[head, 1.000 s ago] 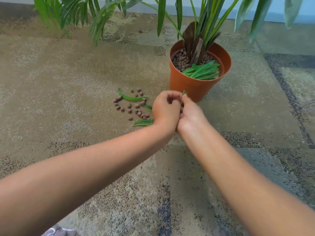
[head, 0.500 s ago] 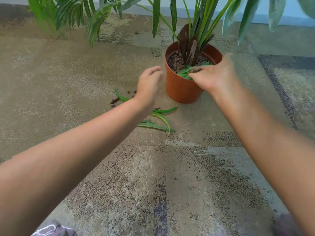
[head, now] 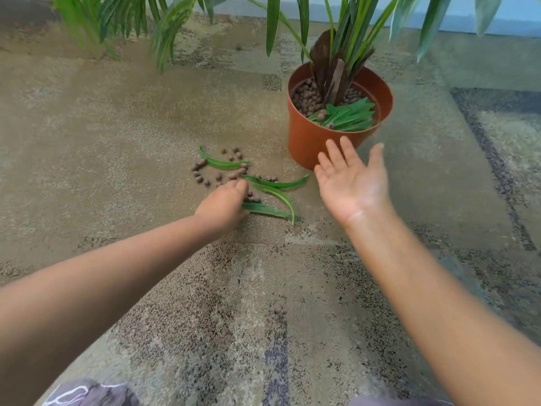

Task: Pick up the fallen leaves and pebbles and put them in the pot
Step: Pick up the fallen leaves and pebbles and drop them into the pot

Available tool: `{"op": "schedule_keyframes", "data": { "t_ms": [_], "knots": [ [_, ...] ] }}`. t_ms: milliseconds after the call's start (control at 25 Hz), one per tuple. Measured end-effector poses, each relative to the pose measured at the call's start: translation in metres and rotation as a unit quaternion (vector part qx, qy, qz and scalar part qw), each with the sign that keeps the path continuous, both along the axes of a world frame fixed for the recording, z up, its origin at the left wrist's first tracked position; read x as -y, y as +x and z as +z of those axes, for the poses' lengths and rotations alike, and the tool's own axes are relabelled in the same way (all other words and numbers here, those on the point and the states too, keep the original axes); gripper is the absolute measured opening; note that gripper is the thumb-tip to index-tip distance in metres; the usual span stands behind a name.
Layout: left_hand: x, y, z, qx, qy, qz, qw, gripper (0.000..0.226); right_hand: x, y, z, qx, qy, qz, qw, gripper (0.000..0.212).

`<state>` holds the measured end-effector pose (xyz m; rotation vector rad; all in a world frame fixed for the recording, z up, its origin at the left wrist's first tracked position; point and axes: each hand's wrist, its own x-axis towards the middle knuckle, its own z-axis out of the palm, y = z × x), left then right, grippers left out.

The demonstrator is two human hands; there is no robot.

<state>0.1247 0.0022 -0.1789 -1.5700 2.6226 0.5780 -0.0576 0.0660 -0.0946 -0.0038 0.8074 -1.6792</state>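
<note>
- Pebbles [head: 218,172] and four leaves [head: 270,210] lie on the carpet [head: 117,127], left of the pot [head: 307,142].
- Left hand [head: 224,205] reaches down among them, fingers curled; can't tell if it's pinching anything.
- Right hand [head: 351,183] is spread, palm up, empty.
- Pebbles are tiny, so they could easily slip out on the way over.

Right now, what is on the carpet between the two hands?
In the head view, two curved green leaves and a few brown pebbles lie on the carpet between the left hand and the open right hand.
</note>
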Motion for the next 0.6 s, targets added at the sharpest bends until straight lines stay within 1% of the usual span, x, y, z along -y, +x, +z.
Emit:
{"op": "schedule_keyframes", "data": {
  "t_ms": [120, 200, 280, 360, 440, 520, 600],
  "knots": [
    [0.000, -0.003, -0.008, 0.020, -0.006, 0.010, 1.000, 0.024, -0.024, 0.014, -0.031, 0.011, 0.074, 0.014, 0.997, 0.069],
    [0.002, -0.005, -0.007, 0.020, 0.016, 0.015, 1.000, 0.015, -0.038, 0.021, -0.051, 0.002, 0.121, 0.025, 0.992, 0.065],
    [-0.001, -0.006, -0.007, -0.038, 0.054, 0.029, 0.997, 0.008, -0.048, 0.023, -0.066, -0.031, 0.156, 0.006, 0.987, 0.049],
    [-0.017, -0.008, -0.009, -0.134, 0.097, 0.069, 0.984, 0.008, -0.055, 0.025, -0.078, -0.058, 0.181, -0.019, 0.982, 0.032],
    [-0.040, -0.016, -0.013, -0.204, 0.124, 0.115, 0.964, 0.010, -0.058, 0.031, -0.085, -0.049, 0.176, 0.000, 0.983, 0.031],
    [-0.059, -0.027, -0.017, -0.230, 0.132, 0.118, 0.957, 0.008, -0.055, 0.040, -0.087, -0.029, 0.158, 0.048, 0.986, 0.031],
    [-0.075, -0.035, -0.019, -0.228, 0.121, 0.086, 0.962, 0.012, -0.049, 0.049, -0.089, -0.018, 0.150, 0.073, 0.986, 0.023]
  ]
}}
